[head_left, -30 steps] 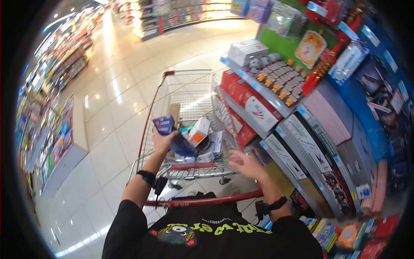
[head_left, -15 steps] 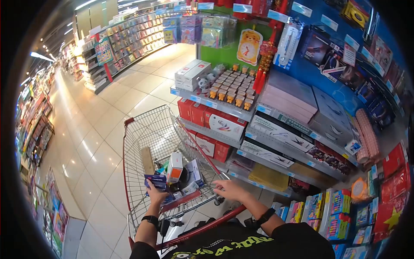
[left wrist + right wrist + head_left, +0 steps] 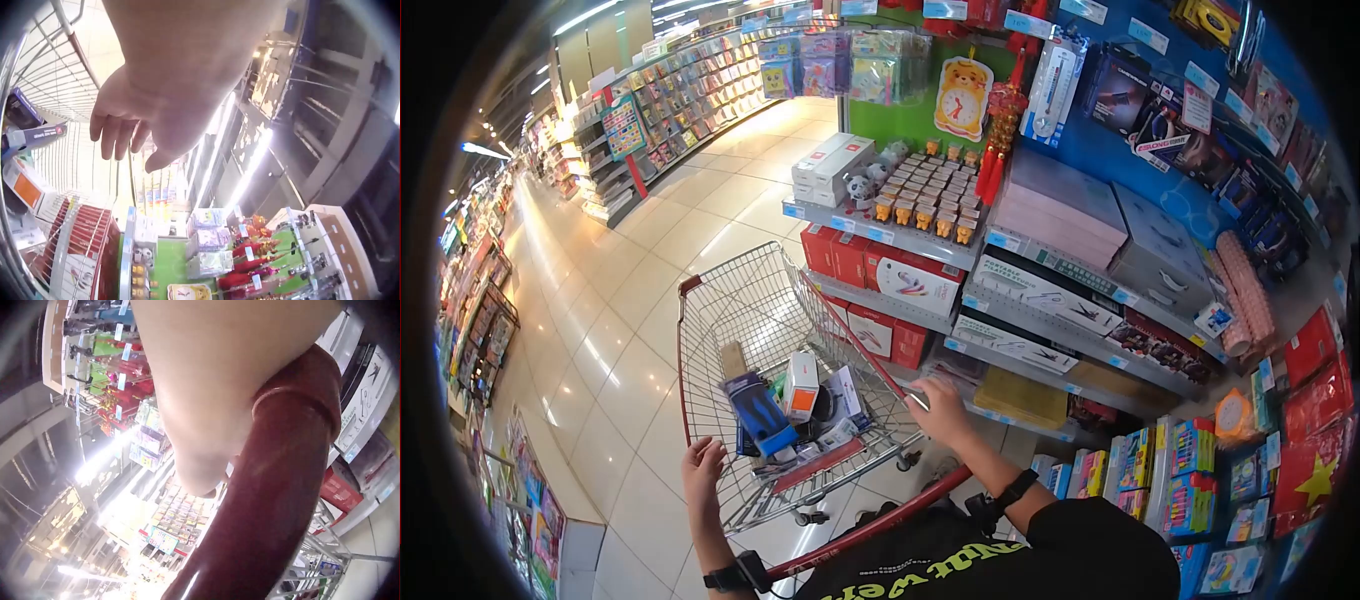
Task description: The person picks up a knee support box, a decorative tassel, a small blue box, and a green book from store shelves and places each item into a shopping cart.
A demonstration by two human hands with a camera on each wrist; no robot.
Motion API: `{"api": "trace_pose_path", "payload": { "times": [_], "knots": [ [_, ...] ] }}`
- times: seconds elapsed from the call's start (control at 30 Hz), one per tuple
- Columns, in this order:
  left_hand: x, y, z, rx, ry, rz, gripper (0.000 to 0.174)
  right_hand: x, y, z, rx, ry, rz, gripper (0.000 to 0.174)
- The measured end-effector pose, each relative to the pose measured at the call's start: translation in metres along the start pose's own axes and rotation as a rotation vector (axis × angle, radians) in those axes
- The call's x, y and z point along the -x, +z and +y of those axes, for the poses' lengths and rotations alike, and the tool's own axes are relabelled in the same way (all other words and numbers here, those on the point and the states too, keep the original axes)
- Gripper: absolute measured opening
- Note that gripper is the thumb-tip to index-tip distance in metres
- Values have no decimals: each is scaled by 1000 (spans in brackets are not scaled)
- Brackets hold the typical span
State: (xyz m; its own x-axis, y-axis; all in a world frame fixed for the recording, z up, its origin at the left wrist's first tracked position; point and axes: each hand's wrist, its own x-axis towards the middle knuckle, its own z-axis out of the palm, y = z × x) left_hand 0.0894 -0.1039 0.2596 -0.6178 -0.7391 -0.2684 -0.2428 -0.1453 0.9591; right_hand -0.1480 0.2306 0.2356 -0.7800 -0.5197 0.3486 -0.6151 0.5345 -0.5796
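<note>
The left hand hangs released, fingers loose, just before the wire cart; the right hand grasps its right rim; inside lie a blue box and a white-and-orange box; the right wrist view hides those fingers, showing the red handle against the wrist.

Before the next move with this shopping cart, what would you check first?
1. Left hand empty, fingers loose: ok.
2. Blue box inside the cart, tilted on other boxes: ok.
3. Right hand on the cart's rim; firm grip: cannot tell.
4. Floor ahead of the cart free: ok.
5. Cart apart from the shelves beside it: cannot tell.
</note>
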Motion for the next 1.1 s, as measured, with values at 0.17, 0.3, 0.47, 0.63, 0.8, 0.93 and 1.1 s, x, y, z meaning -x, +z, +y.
{"api": "trace_pose_path", "payload": {
  "times": [0.17, 0.3, 0.47, 0.63, 0.8, 0.93, 1.1],
  "knots": [
    [-1, 55, -38, -40, 140, -347, 30, 2, 2, -6, -41, 279, -235, 40],
    [23, 81, -44, -454, 42, -842, 41, 4, 15, 8, 19, 185, -378, 46],
    [29, 89, -27, -422, -204, -845, 48, -3, 10, 7, 0, 256, -453, 46],
    [29, 91, -37, -533, -23, -900, 45, -5, 9, 12, 63, 108, -422, 45],
    [30, 88, -48, -379, -164, -784, 41, -13, 9, 6, 53, 63, -492, 45],
    [28, 92, -51, -323, -219, -695, 39, -20, 17, 15, 21, 27, -553, 45],
    [15, 89, -67, -264, -226, -660, 38, -33, 29, 21, 19, -7, -576, 42]
  ]
}}
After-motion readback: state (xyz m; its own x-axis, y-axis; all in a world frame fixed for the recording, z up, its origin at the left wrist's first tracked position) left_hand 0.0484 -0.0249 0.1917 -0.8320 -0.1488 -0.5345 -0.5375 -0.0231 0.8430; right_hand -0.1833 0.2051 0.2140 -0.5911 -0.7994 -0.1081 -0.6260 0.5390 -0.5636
